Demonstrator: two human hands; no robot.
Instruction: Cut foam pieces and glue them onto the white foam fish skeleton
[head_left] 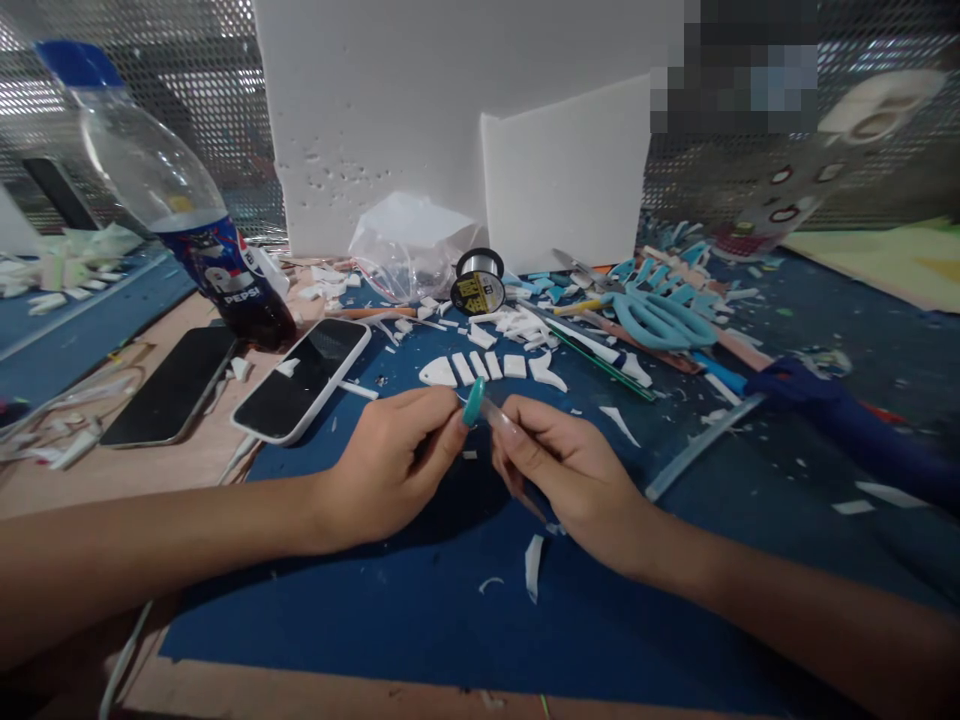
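My left hand (pixel 397 455) is closed in a pinch, with a long glossy teal nail (pixel 474 402) at the thumb's tip. Facing it, my right hand (pixel 574 465) is also pinched, its long nails pale and see-through. The fingertips almost meet above the blue mat (pixel 360 600); whatever lies between them is too small or hidden to name. Just beyond them, white foam pieces form a fish: a pointed head (pixel 438 373), several short strips (pixel 478 365) and a forked tail (pixel 548 372). A spool of clear line (pixel 480 282) stands behind the fish.
On the left are a Pepsi bottle (pixel 217 250), a dark phone (pixel 174 385) and a white-cased phone (pixel 304 380). To the right lie blue-handled scissors (pixel 660 320) and a dark blue tool with a translucent stick (pixel 701 447). White foam boards (pixel 566 180) stand behind foam scraps.
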